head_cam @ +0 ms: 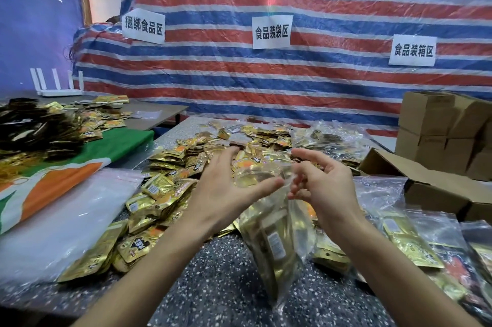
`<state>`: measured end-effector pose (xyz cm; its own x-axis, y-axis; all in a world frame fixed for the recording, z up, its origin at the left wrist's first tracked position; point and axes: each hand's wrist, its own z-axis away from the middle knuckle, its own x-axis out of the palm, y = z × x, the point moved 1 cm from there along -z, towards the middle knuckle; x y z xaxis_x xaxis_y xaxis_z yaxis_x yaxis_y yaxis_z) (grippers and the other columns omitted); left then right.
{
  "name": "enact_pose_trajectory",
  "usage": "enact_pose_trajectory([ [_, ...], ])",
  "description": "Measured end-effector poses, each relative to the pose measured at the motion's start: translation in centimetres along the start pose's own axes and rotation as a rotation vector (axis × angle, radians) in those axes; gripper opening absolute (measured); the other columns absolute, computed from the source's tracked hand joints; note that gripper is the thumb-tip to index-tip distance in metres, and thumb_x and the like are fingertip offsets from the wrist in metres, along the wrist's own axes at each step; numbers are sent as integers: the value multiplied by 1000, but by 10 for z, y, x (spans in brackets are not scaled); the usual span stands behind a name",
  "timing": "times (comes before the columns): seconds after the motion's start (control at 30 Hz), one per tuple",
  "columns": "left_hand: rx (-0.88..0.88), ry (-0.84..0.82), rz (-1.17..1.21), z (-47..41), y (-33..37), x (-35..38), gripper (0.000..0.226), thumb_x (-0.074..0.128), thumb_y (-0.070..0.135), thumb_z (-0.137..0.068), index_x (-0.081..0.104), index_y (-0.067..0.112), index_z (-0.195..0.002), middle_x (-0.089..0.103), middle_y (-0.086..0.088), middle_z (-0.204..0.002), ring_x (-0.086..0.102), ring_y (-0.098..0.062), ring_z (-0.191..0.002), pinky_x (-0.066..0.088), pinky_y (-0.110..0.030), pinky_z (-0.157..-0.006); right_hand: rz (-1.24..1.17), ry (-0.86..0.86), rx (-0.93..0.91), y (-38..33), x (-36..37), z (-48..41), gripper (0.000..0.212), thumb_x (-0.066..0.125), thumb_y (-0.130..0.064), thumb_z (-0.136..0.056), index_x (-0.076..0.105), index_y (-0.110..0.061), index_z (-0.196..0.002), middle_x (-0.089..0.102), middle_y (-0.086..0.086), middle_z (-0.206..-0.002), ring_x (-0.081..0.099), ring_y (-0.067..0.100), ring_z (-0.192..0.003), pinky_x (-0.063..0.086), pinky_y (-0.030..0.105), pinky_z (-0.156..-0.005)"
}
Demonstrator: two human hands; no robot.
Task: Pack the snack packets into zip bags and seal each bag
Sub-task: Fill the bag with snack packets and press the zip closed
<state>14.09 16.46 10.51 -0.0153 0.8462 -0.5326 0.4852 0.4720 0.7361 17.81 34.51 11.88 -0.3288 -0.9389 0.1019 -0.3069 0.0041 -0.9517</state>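
Observation:
A clear zip bag (277,244) holding several gold snack packets hangs upright over the speckled table (221,286). My right hand (322,188) pinches the bag's top edge with curled fingertips. My left hand (226,188) is spread, fingers straight, against the left side of the bag's mouth. A heap of loose gold snack packets (186,166) covers the table behind and left of my hands.
A stack of empty zip bags (69,214) lies at the left beside a green and orange cloth (80,158). Filled zip bags (426,244) lie at the right. Cardboard boxes (436,124) stand at the right, one open box (415,180) nearer.

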Motion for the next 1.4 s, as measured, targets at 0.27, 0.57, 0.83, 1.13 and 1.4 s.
enact_pose_trajectory([
  [0.27,-123,-196,626,-20,-31,11,43,78,30,-71,70,9,-108,78,-10,-95,75,-29,-84,62,-44,-78,-85,-41,-12,4,5,-17,11,72,-13,-91,74,-11,-102,64,-2,-58,60,9,-47,50,20,-46],
  [0.57,109,-642,605,-78,-30,6,33,59,1,-96,50,2,-127,72,-20,-113,69,-33,-107,56,-31,-84,505,-415,-60,2,-36,-82,59,86,-52,-68,68,-34,-121,71,-12,-117,68,-1,-102,54,24,-86],
  [0.83,42,-669,445,-119,-42,2,39,77,8,-84,62,6,-120,70,-11,-118,71,-34,-103,58,-44,-90,255,-771,105,20,-42,-118,29,87,-9,-69,76,-8,-96,74,18,-110,71,33,-103,60,33,-85],
  [1.13,-34,-536,138,-132,-48,-19,32,74,29,-79,73,-2,-88,75,-14,-83,71,-24,-74,62,-33,-71,326,-519,-105,26,-25,-130,37,88,-25,-58,72,3,-75,71,22,-72,66,25,-58,58,29,-54],
  [1.4,113,-539,198,-137,-39,-12,22,77,26,-79,78,6,-87,76,-11,-83,71,-22,-77,61,-32,-75,311,-786,-4,11,-53,-124,49,94,-42,-59,78,-9,-92,74,20,-96,73,27,-84,61,28,-74],
])
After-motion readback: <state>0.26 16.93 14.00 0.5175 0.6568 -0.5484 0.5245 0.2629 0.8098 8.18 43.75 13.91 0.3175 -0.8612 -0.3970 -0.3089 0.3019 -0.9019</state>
